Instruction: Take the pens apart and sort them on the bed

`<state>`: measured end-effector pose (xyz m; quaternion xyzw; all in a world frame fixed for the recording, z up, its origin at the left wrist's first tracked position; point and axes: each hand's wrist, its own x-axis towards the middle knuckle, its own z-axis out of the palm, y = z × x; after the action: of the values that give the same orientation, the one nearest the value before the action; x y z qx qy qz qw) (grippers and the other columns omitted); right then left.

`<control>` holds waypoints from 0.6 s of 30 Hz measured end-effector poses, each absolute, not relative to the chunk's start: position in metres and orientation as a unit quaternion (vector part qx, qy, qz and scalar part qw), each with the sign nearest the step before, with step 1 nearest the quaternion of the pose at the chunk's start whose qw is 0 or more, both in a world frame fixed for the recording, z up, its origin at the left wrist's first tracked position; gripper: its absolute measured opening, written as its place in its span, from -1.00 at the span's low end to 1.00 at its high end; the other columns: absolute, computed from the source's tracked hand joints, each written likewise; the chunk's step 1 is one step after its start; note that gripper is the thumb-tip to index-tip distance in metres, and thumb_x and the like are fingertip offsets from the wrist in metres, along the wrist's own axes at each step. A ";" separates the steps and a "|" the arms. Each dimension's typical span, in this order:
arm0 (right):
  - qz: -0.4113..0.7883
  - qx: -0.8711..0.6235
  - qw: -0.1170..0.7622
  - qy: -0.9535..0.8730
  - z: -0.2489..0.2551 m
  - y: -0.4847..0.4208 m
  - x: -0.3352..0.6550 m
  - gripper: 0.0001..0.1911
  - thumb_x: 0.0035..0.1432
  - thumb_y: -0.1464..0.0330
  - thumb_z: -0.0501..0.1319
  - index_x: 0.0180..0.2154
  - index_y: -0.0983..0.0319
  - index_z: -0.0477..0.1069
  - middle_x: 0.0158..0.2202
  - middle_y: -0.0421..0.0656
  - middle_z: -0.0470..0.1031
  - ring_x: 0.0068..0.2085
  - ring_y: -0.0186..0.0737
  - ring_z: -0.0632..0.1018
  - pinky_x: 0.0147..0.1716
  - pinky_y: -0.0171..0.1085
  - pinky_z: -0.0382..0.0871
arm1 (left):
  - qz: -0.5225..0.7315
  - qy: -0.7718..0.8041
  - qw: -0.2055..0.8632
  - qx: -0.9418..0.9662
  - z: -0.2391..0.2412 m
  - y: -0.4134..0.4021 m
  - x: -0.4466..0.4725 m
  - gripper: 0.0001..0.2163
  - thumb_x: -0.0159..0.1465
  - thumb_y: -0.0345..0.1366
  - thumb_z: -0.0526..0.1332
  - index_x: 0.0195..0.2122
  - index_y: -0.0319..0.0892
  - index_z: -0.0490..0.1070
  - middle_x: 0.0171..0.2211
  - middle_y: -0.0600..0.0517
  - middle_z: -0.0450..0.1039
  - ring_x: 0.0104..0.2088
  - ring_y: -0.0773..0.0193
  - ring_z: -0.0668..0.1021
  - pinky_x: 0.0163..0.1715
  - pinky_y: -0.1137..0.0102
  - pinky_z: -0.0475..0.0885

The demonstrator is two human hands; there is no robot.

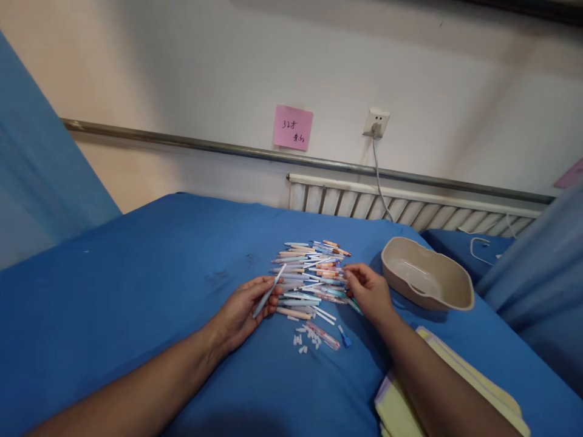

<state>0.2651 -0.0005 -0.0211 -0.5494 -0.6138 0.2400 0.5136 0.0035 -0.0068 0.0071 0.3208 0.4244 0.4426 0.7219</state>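
Observation:
My left hand is closed around a grey-blue pen barrel, tilted, with a thin white piece at its upper end. Just right of it a pile of pens and pen parts lies in rows, in grey, peach, orange, teal and white. At the pile's right end my right hand has its thumb and fingers pinched together; what they grip, if anything, I cannot make out. Small white pieces are scattered in front of the pile. Beside them lie a clear pen barrel with red marks and a small blue piece.
A beige plastic basin stands right of my right hand on the blue-covered bed. A folded yellow cloth lies under my right forearm. Behind are a radiator, a metal rail and a socket with a cable. Blue curtains hang at both sides.

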 end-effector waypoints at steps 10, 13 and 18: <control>0.214 -0.660 0.319 -0.645 -0.026 0.011 0.305 -0.85 0.06 0.31 0.08 -0.47 0.21 0.35 -0.62 -0.25 0.44 -0.60 -0.36 0.40 -0.62 -0.41 0.13 | 0.424 0.422 0.725 0.342 0.009 -0.007 0.004 -0.92 0.15 -0.35 0.25 -0.35 -0.22 0.39 -0.46 0.06 0.44 -0.54 0.43 0.44 -0.54 0.58 0.35; 0.204 -0.653 0.280 -0.673 -0.022 0.006 0.302 -0.85 0.07 0.33 0.08 -0.48 0.21 0.36 -0.60 -0.25 0.47 -0.59 -0.36 0.42 -0.61 -0.40 0.11 | 0.419 0.424 0.725 0.345 0.010 -0.007 0.004 -0.92 0.15 -0.34 0.26 -0.35 -0.20 0.40 -0.47 0.07 0.45 -0.54 0.43 0.43 -0.53 0.57 0.33; 0.139 -0.618 0.261 -0.729 -0.015 0.000 0.291 -0.87 0.12 0.33 0.09 -0.40 0.19 0.38 -0.52 -0.22 0.49 -0.52 -0.31 0.43 -0.54 -0.37 0.16 | 0.416 0.421 0.725 0.351 0.012 -0.008 0.004 -0.91 0.15 -0.33 0.26 -0.34 -0.20 0.40 -0.47 0.08 0.45 -0.54 0.43 0.44 -0.52 0.56 0.32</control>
<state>0.2914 0.0003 -0.0155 -0.6177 -0.7286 0.1385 0.2615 0.0045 -0.0079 0.0115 0.3509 0.4215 0.4161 0.7253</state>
